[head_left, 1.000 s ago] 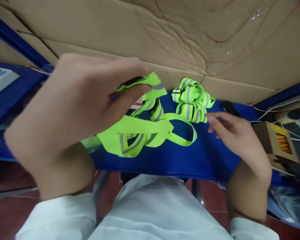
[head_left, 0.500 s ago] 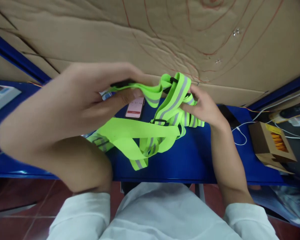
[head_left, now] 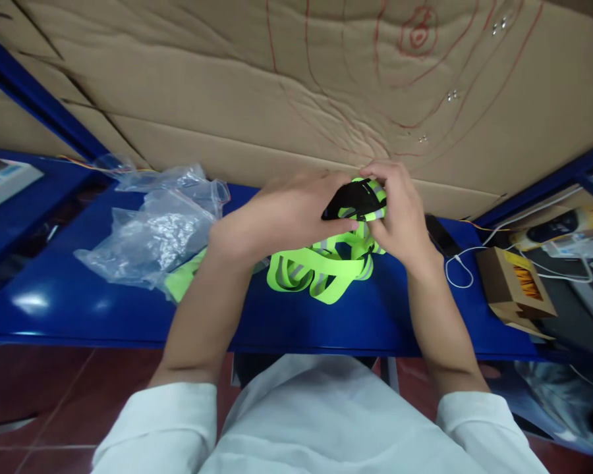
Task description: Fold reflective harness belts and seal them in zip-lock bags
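A neon-green reflective strap vest (head_left: 321, 266) with grey stripes lies partly bunched on the blue table, its upper part lifted between my hands. My left hand (head_left: 296, 210), slightly blurred, is closed on its black piece (head_left: 353, 197), thumb below and the other fingers mostly hidden behind. Opposite it, my right hand (head_left: 398, 210) grips the gathered straps from the right side. Loose loops hang down to the tabletop under both hands. Another green piece (head_left: 184, 276) shows beside my left forearm, partly covered by that arm.
Clear plastic bags (head_left: 163, 224) lie left on the blue table (head_left: 296, 329). A cardboard wall (head_left: 202, 99) with red drawn lines rises behind. At right are a dark phone-like object (head_left: 442, 236), a white cable (head_left: 458, 284) and an open cardboard box (head_left: 504, 286).
My left hand has moved right and inward, bringing its strap end against the bundle at my right hand. The plastic bags have come into view; the lit phone is now hidden.
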`<state>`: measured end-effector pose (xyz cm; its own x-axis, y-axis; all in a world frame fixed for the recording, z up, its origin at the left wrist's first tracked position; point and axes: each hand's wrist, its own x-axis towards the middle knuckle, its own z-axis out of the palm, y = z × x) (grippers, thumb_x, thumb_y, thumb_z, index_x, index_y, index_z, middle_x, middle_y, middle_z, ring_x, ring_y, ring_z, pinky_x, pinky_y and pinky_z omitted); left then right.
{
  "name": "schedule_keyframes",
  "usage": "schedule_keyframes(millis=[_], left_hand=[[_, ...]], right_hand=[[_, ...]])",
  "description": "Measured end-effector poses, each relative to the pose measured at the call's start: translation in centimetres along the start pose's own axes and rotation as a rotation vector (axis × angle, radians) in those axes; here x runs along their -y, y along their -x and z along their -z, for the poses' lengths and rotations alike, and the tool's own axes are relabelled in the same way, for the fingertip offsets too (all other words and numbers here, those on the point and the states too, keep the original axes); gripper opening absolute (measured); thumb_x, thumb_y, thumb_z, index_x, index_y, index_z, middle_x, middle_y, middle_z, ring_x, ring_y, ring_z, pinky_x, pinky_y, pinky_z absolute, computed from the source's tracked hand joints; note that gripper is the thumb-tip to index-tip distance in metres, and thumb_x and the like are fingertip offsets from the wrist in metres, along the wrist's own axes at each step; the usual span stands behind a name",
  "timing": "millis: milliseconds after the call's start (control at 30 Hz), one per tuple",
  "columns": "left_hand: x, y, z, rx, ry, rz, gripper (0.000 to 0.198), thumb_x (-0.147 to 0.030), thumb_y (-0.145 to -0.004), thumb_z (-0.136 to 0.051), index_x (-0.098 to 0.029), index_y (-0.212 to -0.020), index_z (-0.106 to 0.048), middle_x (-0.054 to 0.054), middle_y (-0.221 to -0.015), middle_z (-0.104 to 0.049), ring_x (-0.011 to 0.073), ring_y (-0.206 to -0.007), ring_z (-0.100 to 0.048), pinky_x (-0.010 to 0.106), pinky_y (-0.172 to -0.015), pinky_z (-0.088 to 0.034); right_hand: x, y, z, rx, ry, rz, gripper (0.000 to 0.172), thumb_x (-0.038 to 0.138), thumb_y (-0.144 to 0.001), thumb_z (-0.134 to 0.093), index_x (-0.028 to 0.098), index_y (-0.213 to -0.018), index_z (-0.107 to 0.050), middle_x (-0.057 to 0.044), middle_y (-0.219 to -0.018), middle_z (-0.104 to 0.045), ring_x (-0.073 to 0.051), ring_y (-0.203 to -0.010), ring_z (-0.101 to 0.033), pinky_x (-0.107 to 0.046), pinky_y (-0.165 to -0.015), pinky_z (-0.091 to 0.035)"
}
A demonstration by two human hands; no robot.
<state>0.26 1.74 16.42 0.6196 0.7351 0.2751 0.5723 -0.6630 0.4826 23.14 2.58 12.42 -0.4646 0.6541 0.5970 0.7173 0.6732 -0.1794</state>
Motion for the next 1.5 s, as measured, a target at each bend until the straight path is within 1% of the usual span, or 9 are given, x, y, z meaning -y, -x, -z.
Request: schedule_keyframes(millis=[133, 233, 367, 567, 700, 900, 1067, 1300, 1500], left_hand=[[0.2, -0.9, -0.2, 0.0, -0.154, 0.018, 0.05, -0.041, -0.1, -0.06, -0.014, -0.141, -0.058, 0.01, -0.138, -0.069, 0.0329, -0.13, -0.062, 0.048, -0.11, -0.048], [1.2, -1.3, -0.7, -0.022, -0.133, -0.026, 0.049, -0.04, -0.099, -0.063, -0.014, -0.14, -0.057, 0.008, -0.139, -0.067, 0.0281, -0.129, -0.062, 0.043, -0.11, -0.049], [2.9, -1.6, -1.3, 0.011, -0.063, -0.072, 0.055, -0.05, -0.09, -0.074, -0.019, -0.134, -0.061, 0.006, -0.13, -0.071, 0.0274, -0.119, -0.065, 0.041, -0.105, -0.051], [3.1, -1.1, -0.3, 0.175, 0.044, -0.107, 0.054, -0.038, -0.096, -0.065, -0.02, -0.145, -0.055, 0.004, -0.136, -0.068, 0.022, -0.113, -0.066, 0.031, -0.097, -0.051], [2.4, -1.2, -0.1, 0.123, -0.086, -0.077, 0.04, -0.028, -0.099, -0.054, -0.017, -0.135, -0.065, 0.003, -0.12, -0.074, 0.0202, -0.102, -0.067, 0.033, -0.094, -0.051], [1.5, -1.7, -0.6, 0.14, -0.304, -0.052, 0.039, -0.038, -0.098, -0.06, -0.017, -0.13, -0.068, 0.005, -0.117, -0.077, 0.0223, -0.1, -0.066, 0.038, -0.092, -0.053], [1.2, -1.5, -0.3, 0.142, -0.407, 0.063, 0.035, -0.038, -0.094, -0.061, -0.013, -0.114, -0.075, 0.007, -0.104, -0.078, 0.0268, -0.102, -0.069, 0.043, -0.1, -0.051], [2.3, -1.8, -0.6, 0.183, -0.462, 0.078, 0.048, -0.049, -0.094, -0.054, -0.017, -0.123, -0.075, 0.008, -0.114, -0.076, 0.0349, -0.117, -0.067, 0.048, -0.103, -0.049], [1.0, -1.2, -0.2, 0.175, -0.467, 0.082, 0.051, -0.048, -0.099, -0.044, -0.014, -0.122, -0.075, 0.007, -0.111, -0.077, 0.0288, -0.114, -0.068, 0.044, -0.106, -0.048]], right_hand=[[0.0, 0.0, 0.7, 0.137, -0.008, -0.014, 0.058, 0.036, -0.097, -0.06, 0.023, -0.152, -0.045, -0.014, -0.149, -0.057, -0.037, -0.141, -0.05, -0.058, -0.118, -0.039], [-0.1, 0.1, 1.0, 0.231, -0.058, -0.027, 0.076, 0.055, -0.095, -0.067, 0.022, -0.158, -0.041, -0.017, -0.155, -0.053, -0.038, -0.144, -0.049, -0.058, -0.12, -0.038], [-0.2, 0.2, 1.0, 0.308, -0.143, -0.028, 0.078, 0.065, -0.095, -0.063, 0.02, -0.156, -0.045, -0.016, -0.152, -0.056, -0.035, -0.143, -0.051, -0.055, -0.12, -0.042], [-0.2, 0.4, 1.2, 0.321, -0.178, -0.014, 0.078, 0.059, -0.096, -0.066, 0.019, -0.159, -0.045, -0.015, -0.144, -0.06, -0.035, -0.141, -0.053, -0.054, -0.121, -0.043], [0.0, 0.5, 1.1, 0.336, -0.161, -0.007, 0.081, 0.051, -0.096, -0.069, 0.022, -0.164, -0.037, -0.015, -0.141, -0.059, -0.034, -0.138, -0.055, -0.053, -0.118, -0.046], [0.3, 0.4, 0.9, 0.342, -0.131, 0.024, 0.079, 0.051, -0.096, -0.069, 0.019, -0.163, -0.04, -0.016, -0.14, -0.06, -0.034, -0.134, -0.056, -0.051, -0.115, -0.048], [0.6, 0.2, 0.6, 0.357, -0.072, 0.041, 0.07, 0.048, -0.093, -0.073, 0.014, -0.15, -0.054, -0.019, -0.132, -0.065, -0.039, -0.127, -0.06, -0.053, -0.107, -0.051], [0.4, 0.0, 0.4, 0.359, -0.107, 0.034, 0.061, 0.047, -0.091, -0.075, 0.016, -0.142, -0.06, -0.018, -0.133, -0.067, -0.038, -0.124, -0.063, -0.052, -0.105, -0.051], [0.6, -0.2, 1.1, 0.35, -0.139, 0.041, 0.061, 0.048, -0.089, -0.077, 0.019, -0.141, -0.061, -0.014, -0.131, -0.068, -0.035, -0.125, -0.064, -0.049, -0.105, -0.052]])
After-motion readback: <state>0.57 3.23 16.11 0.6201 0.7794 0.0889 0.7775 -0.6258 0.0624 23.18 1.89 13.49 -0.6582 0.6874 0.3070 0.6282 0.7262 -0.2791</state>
